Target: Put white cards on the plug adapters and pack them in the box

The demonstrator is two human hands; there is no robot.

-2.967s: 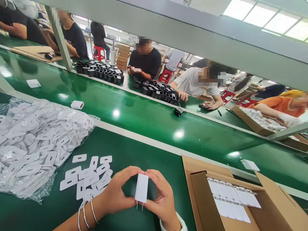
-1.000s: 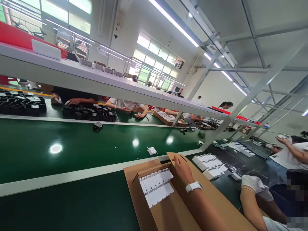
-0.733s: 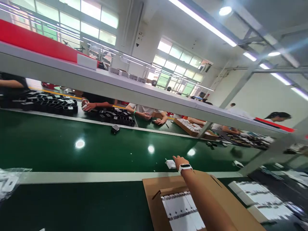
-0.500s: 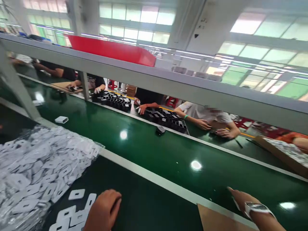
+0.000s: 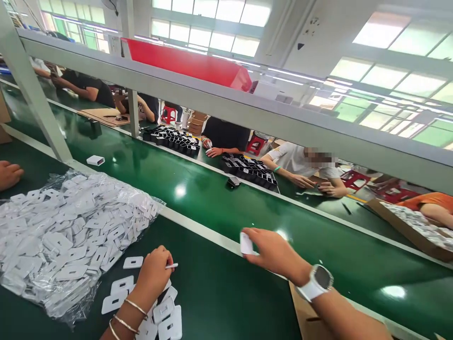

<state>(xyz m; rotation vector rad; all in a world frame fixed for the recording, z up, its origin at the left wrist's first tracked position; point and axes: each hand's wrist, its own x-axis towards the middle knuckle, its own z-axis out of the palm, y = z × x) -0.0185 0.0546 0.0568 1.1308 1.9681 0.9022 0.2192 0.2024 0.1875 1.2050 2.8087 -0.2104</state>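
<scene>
My right hand [image 5: 274, 252], with a white watch on the wrist, is closed on a small white charger [image 5: 246, 243] above the near edge of the green conveyor belt [image 5: 219, 203]. My left hand [image 5: 154, 274], with bangles on the wrist, pinches a flat white plastic piece [image 5: 171, 266] over several loose white pieces [image 5: 155, 309] lying on the green table. A clear bag heaped with the same white pieces [image 5: 63, 226] lies to the left of that hand.
A cardboard box corner [image 5: 300, 311] shows at the bottom right. A white charger [image 5: 95, 160] and a black one [image 5: 233, 181] ride on the belt. Across it, people work at rows of black parts [image 5: 249, 170]. Another person's hand [image 5: 9, 174] rests at the far left.
My right hand has lifted a white charger off the belt and drawn it toward me. My left hand has picked one white piece from the loose ones. The view swung back left.
</scene>
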